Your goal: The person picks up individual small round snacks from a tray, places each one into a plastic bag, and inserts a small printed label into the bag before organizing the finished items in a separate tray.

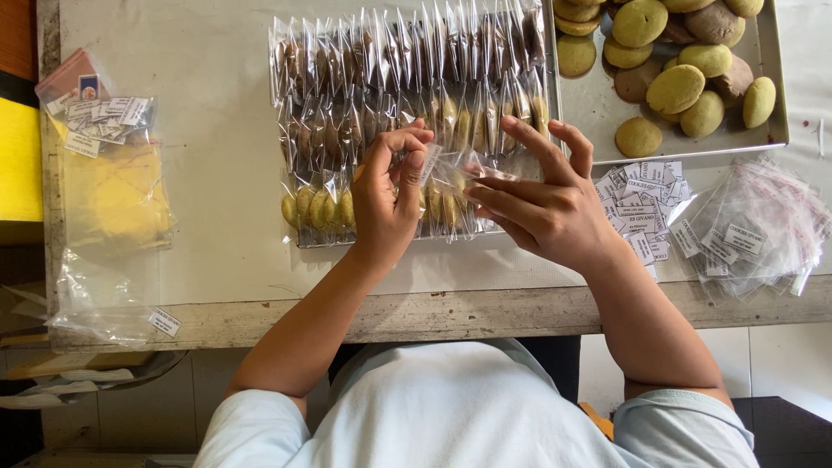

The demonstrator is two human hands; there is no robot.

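Note:
Both my hands meet over a tray of wrapped cookies (407, 78). A small clear packet with a cookie inside (449, 178) is pinched between them. My left hand (390, 191) grips its left side and also pinches a small white paper label (431, 160) at the fingertips. My right hand (546, 204) holds the packet's right edge with fingers spread. Rows of brown and greenish cookies in clear wrappers fill the tray beneath.
A metal tray (598, 108) of loose green and brown cookies sits at the back right. Piles of paper labels (641, 208) and clear bags (754, 230) lie at right. More bags and labels (104, 121) lie at left. The worn table edge (433, 314) runs in front.

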